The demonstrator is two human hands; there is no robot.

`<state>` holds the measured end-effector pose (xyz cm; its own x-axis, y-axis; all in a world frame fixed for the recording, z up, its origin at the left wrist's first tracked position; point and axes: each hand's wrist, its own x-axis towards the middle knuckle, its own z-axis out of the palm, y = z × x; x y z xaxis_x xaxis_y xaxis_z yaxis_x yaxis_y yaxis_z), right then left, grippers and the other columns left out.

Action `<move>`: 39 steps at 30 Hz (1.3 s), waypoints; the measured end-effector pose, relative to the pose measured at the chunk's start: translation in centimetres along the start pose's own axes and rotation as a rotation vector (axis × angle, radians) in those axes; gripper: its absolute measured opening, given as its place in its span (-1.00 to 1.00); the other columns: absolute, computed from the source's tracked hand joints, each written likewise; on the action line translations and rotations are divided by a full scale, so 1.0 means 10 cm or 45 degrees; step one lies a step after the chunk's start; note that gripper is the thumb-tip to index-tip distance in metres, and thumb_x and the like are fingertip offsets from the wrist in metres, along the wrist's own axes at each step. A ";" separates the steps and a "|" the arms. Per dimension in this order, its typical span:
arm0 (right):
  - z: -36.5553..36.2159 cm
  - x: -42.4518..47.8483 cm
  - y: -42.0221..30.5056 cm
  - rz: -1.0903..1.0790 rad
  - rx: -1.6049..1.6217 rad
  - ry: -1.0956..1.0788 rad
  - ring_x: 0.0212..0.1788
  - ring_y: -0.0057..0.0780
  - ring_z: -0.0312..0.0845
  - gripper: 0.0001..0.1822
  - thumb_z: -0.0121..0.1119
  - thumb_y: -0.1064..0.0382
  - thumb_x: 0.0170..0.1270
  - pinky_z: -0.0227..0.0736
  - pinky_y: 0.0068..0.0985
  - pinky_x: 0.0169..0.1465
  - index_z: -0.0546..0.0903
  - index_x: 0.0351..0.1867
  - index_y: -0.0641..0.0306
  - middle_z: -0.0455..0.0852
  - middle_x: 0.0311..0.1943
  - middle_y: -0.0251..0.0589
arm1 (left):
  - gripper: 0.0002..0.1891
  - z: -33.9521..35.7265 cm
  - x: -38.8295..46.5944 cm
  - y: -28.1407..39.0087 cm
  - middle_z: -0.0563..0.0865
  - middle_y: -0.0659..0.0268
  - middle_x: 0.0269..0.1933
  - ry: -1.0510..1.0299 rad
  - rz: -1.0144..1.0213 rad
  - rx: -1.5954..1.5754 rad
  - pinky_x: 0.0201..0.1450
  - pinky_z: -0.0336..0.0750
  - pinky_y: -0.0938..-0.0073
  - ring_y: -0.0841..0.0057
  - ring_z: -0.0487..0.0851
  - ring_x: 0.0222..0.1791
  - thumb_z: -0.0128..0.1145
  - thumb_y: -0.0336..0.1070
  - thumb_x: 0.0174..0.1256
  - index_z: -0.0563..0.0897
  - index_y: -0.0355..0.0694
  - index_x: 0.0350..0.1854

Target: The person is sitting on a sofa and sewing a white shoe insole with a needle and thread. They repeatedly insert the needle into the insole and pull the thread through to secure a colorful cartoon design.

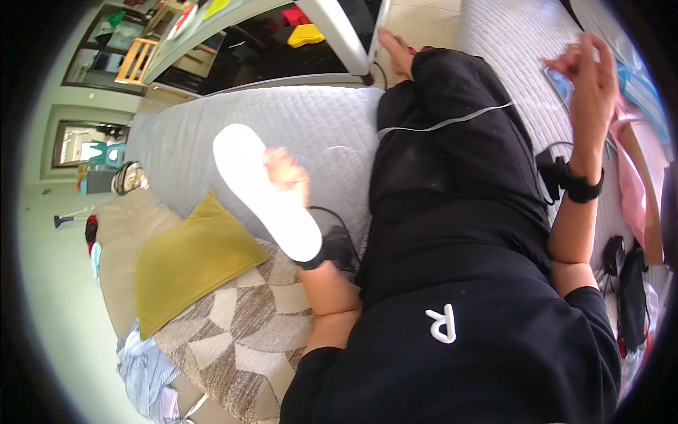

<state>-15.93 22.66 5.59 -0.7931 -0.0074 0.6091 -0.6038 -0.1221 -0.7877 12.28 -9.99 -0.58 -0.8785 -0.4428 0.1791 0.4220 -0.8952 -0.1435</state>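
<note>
My left hand (288,172) holds a white sole-shaped piece, like a shoe insole (259,191), over the grey quilted seat cover; the piece is overexposed. A small blue spot shows by the fingers, too blurred to name. My right hand (590,74) is raised at the upper right, its fingers bent and close together; whether something thin is between them cannot be told. A narrow pale strip (450,124) runs across my black trousers. Both wrists wear black bands, with dark devices near them.
The grey quilted cover (185,127) spreads over the sofa. A mustard cushion (196,265) and a patterned cushion (238,339) lie at left. A table with a pale frame (339,37) stands beyond. Pink fabric (630,180) and black pouches (633,297) are at right. Dark cables run beside my legs.
</note>
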 end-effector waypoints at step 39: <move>1.34 -1.12 -0.66 -0.154 0.352 -1.105 -0.46 -0.38 0.74 -0.90 0.09 0.49 0.29 0.61 -0.56 -0.36 0.59 -0.23 0.50 0.72 -0.50 -0.04 | -0.74 -0.07 -0.10 -0.85 0.29 0.42 -0.63 0.116 -0.310 0.732 -0.72 0.20 0.70 0.65 0.30 -0.76 -0.06 -0.09 0.48 0.44 -0.17 -0.31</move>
<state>-1.96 10.26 5.22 -0.3200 -0.7080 0.6295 -0.5492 -0.4027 -0.7322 9.39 -1.91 -0.25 -0.9695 -0.2392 0.0535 0.2378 -0.8650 0.4418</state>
